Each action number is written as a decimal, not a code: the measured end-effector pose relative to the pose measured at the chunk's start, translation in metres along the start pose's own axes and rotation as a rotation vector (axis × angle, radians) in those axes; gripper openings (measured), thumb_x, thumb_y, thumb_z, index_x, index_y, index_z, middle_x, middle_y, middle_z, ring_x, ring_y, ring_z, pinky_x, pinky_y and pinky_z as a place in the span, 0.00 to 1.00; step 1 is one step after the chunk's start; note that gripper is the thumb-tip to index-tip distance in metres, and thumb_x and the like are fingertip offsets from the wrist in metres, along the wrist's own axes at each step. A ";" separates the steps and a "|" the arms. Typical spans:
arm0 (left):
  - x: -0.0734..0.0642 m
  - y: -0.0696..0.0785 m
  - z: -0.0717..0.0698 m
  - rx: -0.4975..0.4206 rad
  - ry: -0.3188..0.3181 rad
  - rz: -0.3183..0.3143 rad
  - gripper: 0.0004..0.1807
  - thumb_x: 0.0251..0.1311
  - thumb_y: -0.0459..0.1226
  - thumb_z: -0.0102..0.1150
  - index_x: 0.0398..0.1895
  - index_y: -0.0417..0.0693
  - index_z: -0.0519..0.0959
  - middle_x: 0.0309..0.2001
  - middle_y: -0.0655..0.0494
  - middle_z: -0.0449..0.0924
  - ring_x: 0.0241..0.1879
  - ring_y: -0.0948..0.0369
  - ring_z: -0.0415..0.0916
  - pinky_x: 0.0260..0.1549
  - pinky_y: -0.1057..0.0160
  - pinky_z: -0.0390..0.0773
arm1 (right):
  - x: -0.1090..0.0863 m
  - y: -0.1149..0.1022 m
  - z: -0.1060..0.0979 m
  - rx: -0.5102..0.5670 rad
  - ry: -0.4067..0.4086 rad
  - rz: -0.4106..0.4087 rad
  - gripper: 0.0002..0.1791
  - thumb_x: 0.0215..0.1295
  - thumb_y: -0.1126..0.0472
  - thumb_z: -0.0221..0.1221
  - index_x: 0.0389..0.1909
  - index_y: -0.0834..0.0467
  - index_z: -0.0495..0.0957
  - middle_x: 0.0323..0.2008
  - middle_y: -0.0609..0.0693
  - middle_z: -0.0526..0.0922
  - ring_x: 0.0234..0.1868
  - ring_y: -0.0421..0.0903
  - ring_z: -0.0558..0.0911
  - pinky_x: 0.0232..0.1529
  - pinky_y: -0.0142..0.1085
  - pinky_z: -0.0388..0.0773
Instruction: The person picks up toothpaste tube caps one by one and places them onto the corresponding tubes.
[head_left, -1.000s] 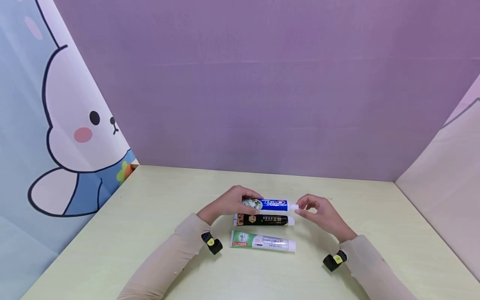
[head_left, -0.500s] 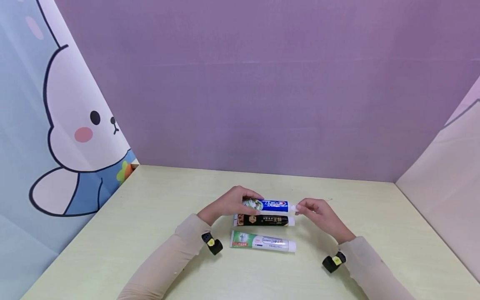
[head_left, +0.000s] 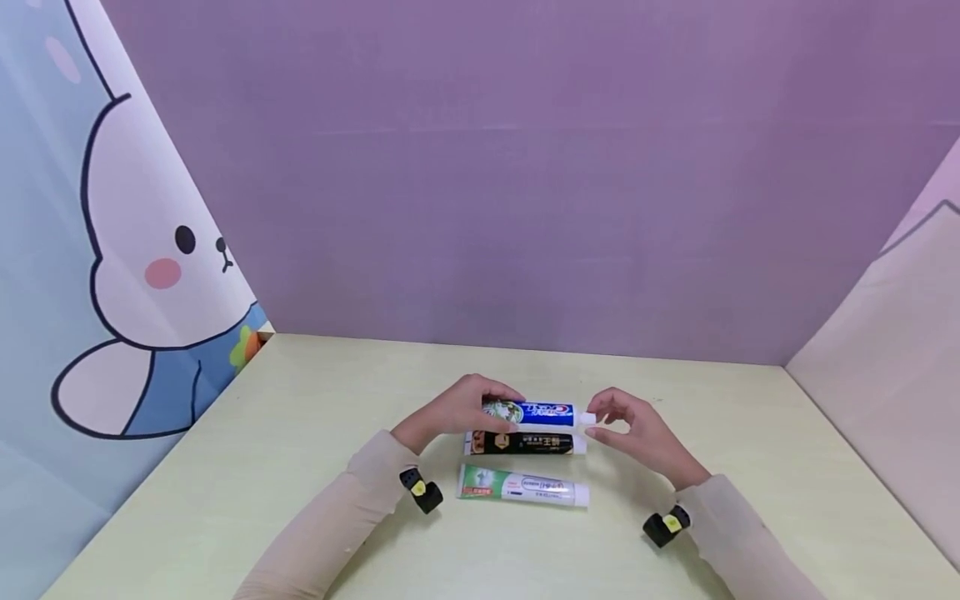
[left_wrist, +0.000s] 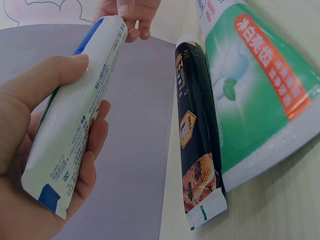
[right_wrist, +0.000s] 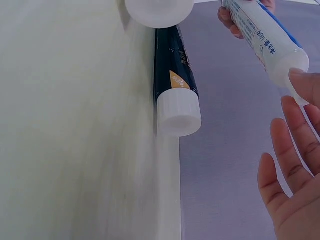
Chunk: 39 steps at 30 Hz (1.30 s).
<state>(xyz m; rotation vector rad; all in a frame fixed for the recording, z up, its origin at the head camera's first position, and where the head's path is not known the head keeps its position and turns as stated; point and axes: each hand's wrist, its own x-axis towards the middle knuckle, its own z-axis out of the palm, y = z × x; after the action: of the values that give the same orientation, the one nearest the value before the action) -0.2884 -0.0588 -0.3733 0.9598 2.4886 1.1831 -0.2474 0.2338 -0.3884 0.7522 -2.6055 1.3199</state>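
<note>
My left hand (head_left: 457, 407) grips a blue-and-white toothpaste tube (head_left: 547, 415) around its crimped end, thumb on one side and fingers on the other. In the left wrist view, the tube's white printed back (left_wrist: 75, 120) faces the camera. At the other end, my right hand (head_left: 637, 429) has thumb and index finger at the small white cap (head_left: 587, 418), one on each side. Its other fingers (right_wrist: 285, 145) spread loosely in the right wrist view. Just below the held tube lies a black toothpaste tube (head_left: 525, 443), its white cap pointing right.
A green-and-white toothpaste tube (head_left: 525, 486) lies nearer on the pale table (head_left: 360, 379), roughly parallel to the black one. A purple wall (head_left: 525, 183) stands behind the table, with a rabbit-print panel (head_left: 150, 208) on the left and a pale panel (head_left: 885, 375) on the right.
The right thumb and fingers closed tighter on the cap half a second ago and are now spread wider around it. The left hand keeps its grip, and the two lying tubes stay put.
</note>
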 end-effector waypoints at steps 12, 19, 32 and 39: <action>0.001 -0.002 0.001 -0.025 0.002 0.023 0.22 0.52 0.41 0.69 0.52 0.50 0.80 0.49 0.58 0.81 0.43 0.65 0.76 0.44 0.66 0.76 | 0.000 0.004 -0.001 -0.029 0.017 -0.004 0.08 0.57 0.64 0.65 0.36 0.54 0.78 0.38 0.46 0.80 0.40 0.47 0.77 0.44 0.41 0.75; 0.003 -0.004 0.001 -0.034 0.004 0.026 0.22 0.52 0.41 0.69 0.52 0.50 0.81 0.49 0.57 0.81 0.43 0.65 0.76 0.43 0.66 0.76 | 0.002 0.006 -0.003 -0.044 0.017 -0.011 0.06 0.57 0.64 0.65 0.35 0.54 0.79 0.37 0.45 0.82 0.38 0.42 0.77 0.43 0.39 0.74; 0.005 -0.005 0.003 -0.025 -0.004 0.028 0.22 0.51 0.41 0.69 0.52 0.51 0.81 0.49 0.59 0.81 0.42 0.67 0.77 0.42 0.68 0.76 | -0.002 0.005 -0.001 -0.012 -0.012 0.030 0.04 0.64 0.61 0.59 0.33 0.57 0.80 0.31 0.44 0.82 0.34 0.38 0.76 0.39 0.36 0.73; 0.002 -0.005 0.004 -0.029 -0.020 0.004 0.22 0.51 0.41 0.70 0.52 0.51 0.81 0.48 0.59 0.81 0.41 0.68 0.77 0.42 0.69 0.76 | -0.004 0.008 0.003 0.013 -0.027 0.018 0.09 0.68 0.60 0.54 0.32 0.58 0.81 0.31 0.44 0.83 0.37 0.37 0.78 0.42 0.38 0.74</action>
<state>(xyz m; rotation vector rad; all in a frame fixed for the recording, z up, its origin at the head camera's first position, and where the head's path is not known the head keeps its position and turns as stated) -0.2905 -0.0572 -0.3796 0.9646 2.4480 1.2016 -0.2470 0.2372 -0.3972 0.7564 -2.6327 1.3426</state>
